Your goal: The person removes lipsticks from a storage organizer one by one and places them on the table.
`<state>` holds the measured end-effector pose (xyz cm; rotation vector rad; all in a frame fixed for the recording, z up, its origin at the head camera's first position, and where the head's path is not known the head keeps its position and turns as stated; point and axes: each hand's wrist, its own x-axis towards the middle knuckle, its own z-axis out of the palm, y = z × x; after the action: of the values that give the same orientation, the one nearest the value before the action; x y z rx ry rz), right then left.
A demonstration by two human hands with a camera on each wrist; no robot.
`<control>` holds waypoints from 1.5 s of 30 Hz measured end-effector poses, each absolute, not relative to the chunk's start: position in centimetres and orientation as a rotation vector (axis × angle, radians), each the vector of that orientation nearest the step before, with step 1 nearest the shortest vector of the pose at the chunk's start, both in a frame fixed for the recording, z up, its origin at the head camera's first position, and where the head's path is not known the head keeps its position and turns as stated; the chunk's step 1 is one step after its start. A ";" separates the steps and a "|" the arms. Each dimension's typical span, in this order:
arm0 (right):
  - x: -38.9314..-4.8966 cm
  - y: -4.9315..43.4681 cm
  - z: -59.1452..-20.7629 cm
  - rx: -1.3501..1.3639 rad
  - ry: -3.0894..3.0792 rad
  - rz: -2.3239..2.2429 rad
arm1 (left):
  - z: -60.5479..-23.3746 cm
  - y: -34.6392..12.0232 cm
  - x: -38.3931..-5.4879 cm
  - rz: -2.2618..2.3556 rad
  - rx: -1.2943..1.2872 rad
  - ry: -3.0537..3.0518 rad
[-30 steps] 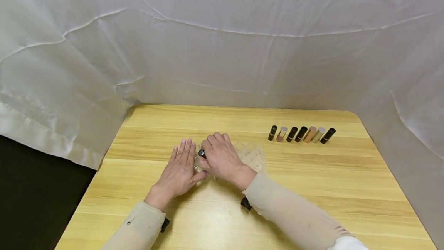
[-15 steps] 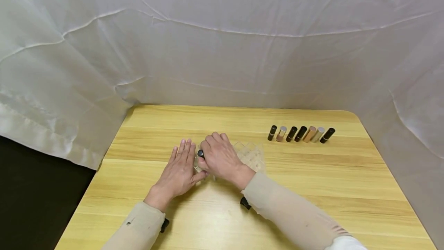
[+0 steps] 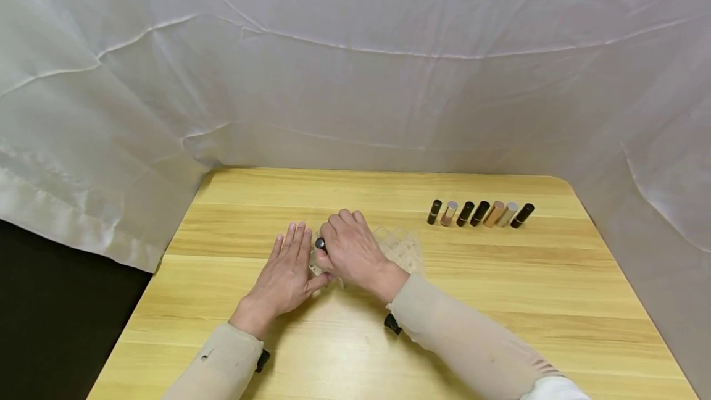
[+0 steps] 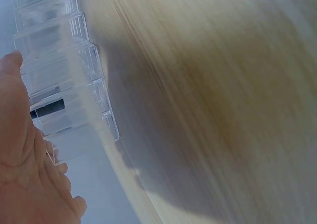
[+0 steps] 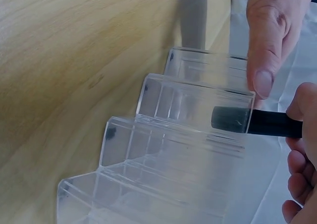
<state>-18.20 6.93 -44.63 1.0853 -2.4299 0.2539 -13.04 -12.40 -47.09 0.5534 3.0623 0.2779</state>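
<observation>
A clear plastic stepped lipstick holder (image 3: 401, 252) stands on the table, partly covered by both hands. My right hand (image 3: 355, 250) pinches a black lipstick tube (image 3: 320, 244) between thumb and fingers at the holder's left end. In the right wrist view, the far end of the lipstick tube (image 5: 275, 123) is inside a compartment of the holder (image 5: 173, 102). My left hand (image 3: 285, 273) lies along the holder's left side with straight fingers, its thumb at the front edge. The left wrist view shows the dark tube (image 4: 48, 108) through the clear walls, beside the left hand (image 4: 29, 159).
At the back right of the wooden table (image 3: 500, 301), several lipstick tubes stand in a row, among them a black tube (image 3: 434, 212), a rose-gold tube (image 3: 494, 214) and a silver tube (image 3: 507, 215). A pale cloth (image 3: 355, 91) hangs behind the table and at its sides.
</observation>
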 end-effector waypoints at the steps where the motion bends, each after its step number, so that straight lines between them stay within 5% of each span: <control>1: -18.2 6.9 -44.6 1.082 -2.431 0.256 | -47.1 -12.4 -13.0 0.279 0.551 3.061; 23: -17.3 7.9 -41.0 1.034 -2.417 0.348 | -47.1 -12.3 -13.0 0.298 0.558 3.073; 45: -18.8 16.6 -39.7 0.827 -2.425 0.351 | -47.4 -12.8 -13.1 0.303 0.534 3.088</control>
<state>-18.81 16.60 -39.70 0.8271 -2.4253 0.3506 -13.09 -12.82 -47.40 0.5338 3.0876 0.3027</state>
